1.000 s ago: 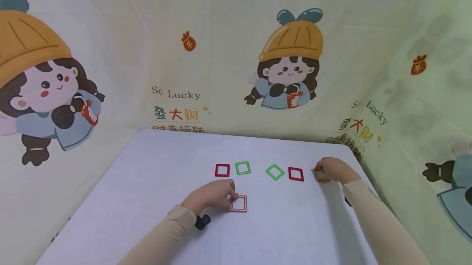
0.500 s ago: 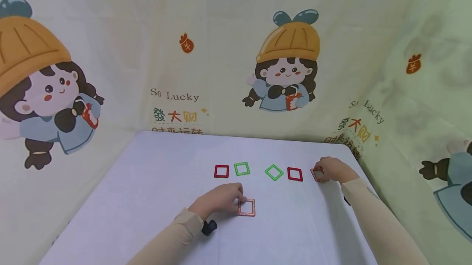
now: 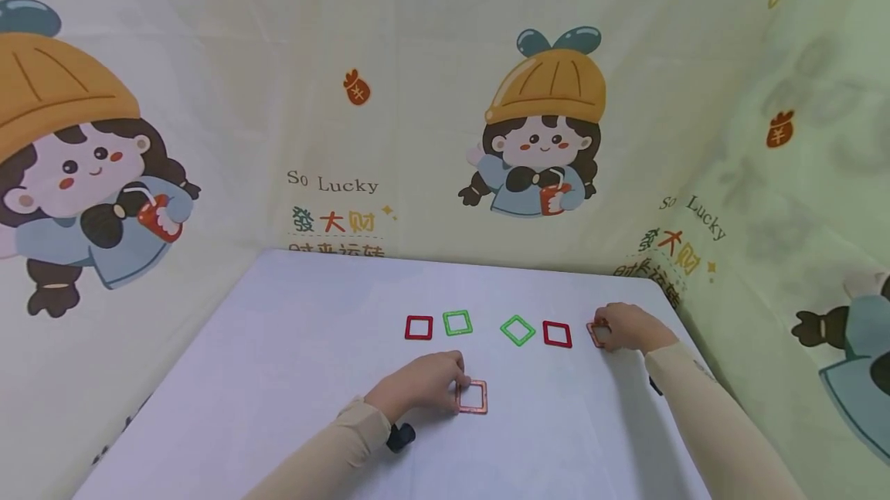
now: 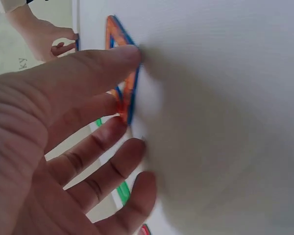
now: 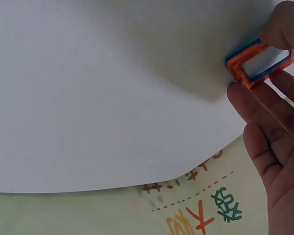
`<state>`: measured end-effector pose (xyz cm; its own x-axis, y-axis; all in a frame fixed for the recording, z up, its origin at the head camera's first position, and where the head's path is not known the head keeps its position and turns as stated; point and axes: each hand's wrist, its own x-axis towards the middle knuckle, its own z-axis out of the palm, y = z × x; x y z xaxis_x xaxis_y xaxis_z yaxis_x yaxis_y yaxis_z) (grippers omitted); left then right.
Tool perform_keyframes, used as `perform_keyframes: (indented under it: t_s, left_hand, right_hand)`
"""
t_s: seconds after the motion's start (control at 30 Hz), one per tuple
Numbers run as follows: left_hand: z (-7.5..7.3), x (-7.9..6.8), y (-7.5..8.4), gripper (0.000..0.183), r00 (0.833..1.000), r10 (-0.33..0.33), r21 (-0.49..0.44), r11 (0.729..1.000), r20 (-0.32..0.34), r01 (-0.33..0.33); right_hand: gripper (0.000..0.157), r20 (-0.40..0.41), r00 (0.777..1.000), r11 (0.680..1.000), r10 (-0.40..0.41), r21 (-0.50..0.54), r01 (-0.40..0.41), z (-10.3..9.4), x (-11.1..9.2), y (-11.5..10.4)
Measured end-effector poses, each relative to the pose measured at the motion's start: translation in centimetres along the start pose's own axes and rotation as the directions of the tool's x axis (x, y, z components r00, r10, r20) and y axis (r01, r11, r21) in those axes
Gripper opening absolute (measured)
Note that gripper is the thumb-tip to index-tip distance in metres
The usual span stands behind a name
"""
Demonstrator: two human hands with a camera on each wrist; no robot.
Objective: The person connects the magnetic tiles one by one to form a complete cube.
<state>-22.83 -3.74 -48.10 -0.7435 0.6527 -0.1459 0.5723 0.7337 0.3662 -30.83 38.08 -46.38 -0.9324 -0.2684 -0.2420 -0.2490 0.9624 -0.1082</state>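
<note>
Toward the front middle of the table, my left hand [image 3: 422, 384] pinches the left edge of an orange square magnetic tile [image 3: 484, 396] between thumb and fingers. The tile is a hollow frame with a blue side, as the left wrist view shows [image 4: 130, 100]. At the far right, my right hand [image 3: 634, 327] holds a second orange square tile [image 3: 592, 335], partly covered by its fingers in the head view. In the right wrist view this orange tile [image 5: 241, 71] sits between thumb and fingertips, close to the table surface.
Between the hands, farther back, lie a red square tile [image 3: 408, 328], a green square tile [image 3: 459, 333], a green tile turned like a diamond [image 3: 511, 338] and another red tile [image 3: 545, 334]. Printed cloth [image 3: 417, 137] hangs behind the white table [image 3: 313, 307].
My left hand has slid right and slightly toward the front with its orange tile. The right hand stays with its tile at about the same place; the other tiles have not moved.
</note>
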Motion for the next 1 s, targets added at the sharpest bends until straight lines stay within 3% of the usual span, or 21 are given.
perform_keyframes:
  t_s: [0.27, 0.47, 0.73, 0.87, 1.0]
  left_hand:
    - [0.3, 0.3, -0.5, 0.04, 0.999, -0.033, -0.108, 0.994, -0.005, 0.033]
    - [0.2, 0.3, -0.7, 0.039, 0.999, -0.043, -0.146, 0.988, -0.013, 0.041]
    - [0.2, 0.3, -0.8, 0.036, 1.0, -0.025, -0.14, 0.99, -0.007, 0.023]
    - [0.2, 0.3, -0.8, 0.035, 0.999, -0.032, -0.15, 0.988, 0.005, 0.033]
    - [0.4, 0.1, -0.9, 0.036, 0.999, -0.046, -0.171, 0.984, 0.016, 0.048]
  right_hand:
    - [0.047, -0.033, 0.998, 0.996, 0.057, 0.074, -0.054, 0.1, -0.4, 0.5]
    - [0.059, -0.129, 0.991, 0.982, 0.034, 0.188, -0.009, 0.0, -1.2, 1.6]
    - [0.063, -0.156, 0.988, 0.912, 0.018, 0.408, 0.048, 1.3, -2.5, 2.8]
    - [0.066, -0.21, 0.977, 0.881, -0.023, 0.457, 0.119, 1.6, -2.7, 2.7]
    - [0.059, -0.243, 0.97, 0.866, -0.033, 0.478, 0.15, 1.8, -2.8, 1.9]
